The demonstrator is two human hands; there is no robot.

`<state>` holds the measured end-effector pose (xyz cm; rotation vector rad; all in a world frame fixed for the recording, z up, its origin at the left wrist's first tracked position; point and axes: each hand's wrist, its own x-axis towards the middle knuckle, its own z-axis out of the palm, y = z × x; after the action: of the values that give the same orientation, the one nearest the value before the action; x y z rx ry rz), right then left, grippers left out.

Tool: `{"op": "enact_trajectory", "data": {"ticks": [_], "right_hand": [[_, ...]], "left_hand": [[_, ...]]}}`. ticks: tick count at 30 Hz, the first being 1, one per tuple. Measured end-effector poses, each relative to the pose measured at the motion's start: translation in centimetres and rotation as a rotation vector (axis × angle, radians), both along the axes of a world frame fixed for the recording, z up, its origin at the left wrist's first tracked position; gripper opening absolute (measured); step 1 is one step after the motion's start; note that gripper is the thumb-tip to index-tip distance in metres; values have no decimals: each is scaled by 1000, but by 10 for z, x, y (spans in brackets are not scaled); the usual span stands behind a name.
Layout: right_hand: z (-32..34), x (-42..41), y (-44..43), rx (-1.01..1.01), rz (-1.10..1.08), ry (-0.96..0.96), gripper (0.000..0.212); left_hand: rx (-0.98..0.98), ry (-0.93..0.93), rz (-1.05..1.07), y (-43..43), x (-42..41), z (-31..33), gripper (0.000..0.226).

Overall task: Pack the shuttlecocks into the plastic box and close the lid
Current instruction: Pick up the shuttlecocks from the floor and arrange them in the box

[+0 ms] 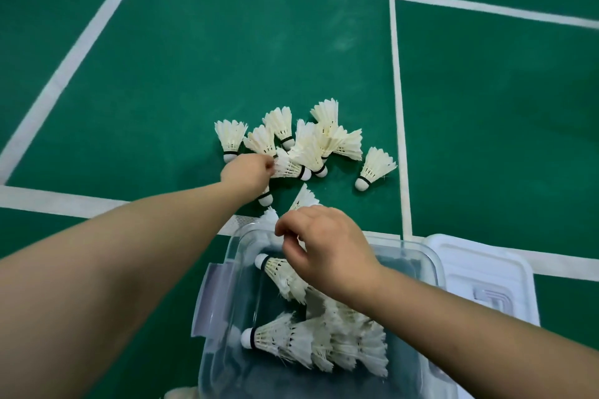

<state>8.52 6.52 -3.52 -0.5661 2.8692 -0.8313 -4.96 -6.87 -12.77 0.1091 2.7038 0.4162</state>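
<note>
- The loose shuttlecocks (319,142) lie in a heap on the green court floor (194,58), at about 12 o'clock from the plastic box (436,261). One stray (376,168) sits apart at 2 o'clock.
- Several packed shuttlecocks (324,340) already lie on their sides in the box. The lid (486,272) rests on the floor at its 3 o'clock, not yet on.
- My left grip (249,172) is at the heap's 8 o'clock edge, fingers curled onto the feather skirt of one shuttlecock (290,168). A cork tip (265,200) pokes out under the palm.
- My right grip (324,246) hovers over the box's 12 o'clock rim, fingers curled with thumb and forefinger close. I cannot tell whether it holds anything.
- I judge these nearly weightless, with a brittle skirt that would bend or fray if squeezed.
- The safest hold is probably at the rounded cork or the dark band above it, which look firm. A skirt hold should be a light pinch.
- In the box, laying them sideways and nested should keep the feathers below the rim when the lid goes on.
</note>
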Motion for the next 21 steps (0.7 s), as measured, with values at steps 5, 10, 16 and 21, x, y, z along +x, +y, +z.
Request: {"op": "enact_trajectory", "data": {"ticks": [5, 10, 16, 21], "right_hand": [[6, 10, 7, 25, -12, 8, 27], [17, 20, 20, 37, -52, 14, 31], [35, 33, 33, 61, -112, -19, 27], [44, 42, 45, 108, -166, -18, 27]], "left_hand": [[-18, 12, -61, -5, 10, 11, 24], [41, 44, -109, -19, 27, 39, 23], [40, 72, -245, -20, 55, 90, 20], [-3, 177, -433, -14, 84, 132, 19]]}}
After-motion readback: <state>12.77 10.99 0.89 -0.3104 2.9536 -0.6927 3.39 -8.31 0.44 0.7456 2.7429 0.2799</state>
